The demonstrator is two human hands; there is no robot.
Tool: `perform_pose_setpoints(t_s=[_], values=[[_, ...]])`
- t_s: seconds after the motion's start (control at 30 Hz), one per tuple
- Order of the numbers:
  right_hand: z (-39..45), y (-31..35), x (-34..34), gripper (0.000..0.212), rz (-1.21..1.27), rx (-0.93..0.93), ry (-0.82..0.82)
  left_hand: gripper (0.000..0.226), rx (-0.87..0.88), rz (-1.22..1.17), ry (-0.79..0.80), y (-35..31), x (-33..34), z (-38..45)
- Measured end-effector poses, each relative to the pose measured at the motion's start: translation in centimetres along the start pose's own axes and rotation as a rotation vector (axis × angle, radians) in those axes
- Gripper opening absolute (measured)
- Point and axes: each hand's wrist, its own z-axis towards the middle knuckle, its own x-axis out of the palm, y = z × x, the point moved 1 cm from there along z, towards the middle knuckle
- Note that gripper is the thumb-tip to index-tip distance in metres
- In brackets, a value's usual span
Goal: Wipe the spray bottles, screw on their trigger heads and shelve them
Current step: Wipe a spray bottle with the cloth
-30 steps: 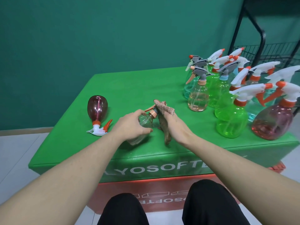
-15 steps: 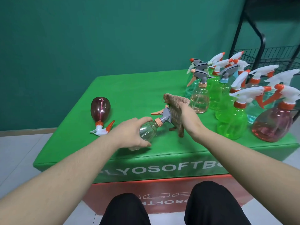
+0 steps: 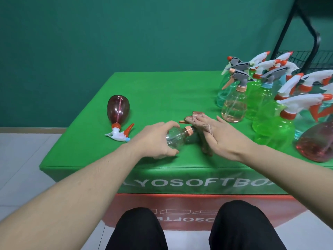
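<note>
A clear spray bottle (image 3: 175,138) lies on its side on the green table (image 3: 162,94), near the front edge. My left hand (image 3: 153,139) grips its body. Its peach collar (image 3: 188,130) points right, and the trigger head is mostly hidden under a brown cloth (image 3: 201,123). My right hand (image 3: 223,136) holds that cloth around the trigger head, fingers wrapped in it. A dark red bottle (image 3: 118,109) with a white and orange trigger head lies on its side at the left.
Several upright spray bottles with trigger heads, green (image 3: 273,130), pink (image 3: 234,107) and red (image 3: 317,143), crowd the table's right side. A black wire shelf rack (image 3: 313,58) stands behind them. My knees are below the table's front edge.
The bottle has come down from a tilted pose to lie flatter on the table. My right hand with the cloth has slid down over the trigger head.
</note>
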Motion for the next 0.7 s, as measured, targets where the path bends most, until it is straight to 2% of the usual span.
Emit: perform_pose_setpoints(t_s=[0.23, 0.53, 0.7], values=[[-1.8, 1.1, 1.3, 0.072, -0.199, -0.078, 0.073, 0.089, 0.025, 0.062, -0.006, -0.3, 0.0, 0.0], [-1.3, 0.1, -1.1, 0.075, -0.246, -0.055, 0.088, 0.087, 0.054, 0.057, -0.078, 0.3, 0.6, -0.6], [0.8, -1.0, -1.9, 0.072, -0.259, -0.038, 0.168, 0.086, 0.064, 0.038, -0.091, 0.6, 0.7, -0.6]])
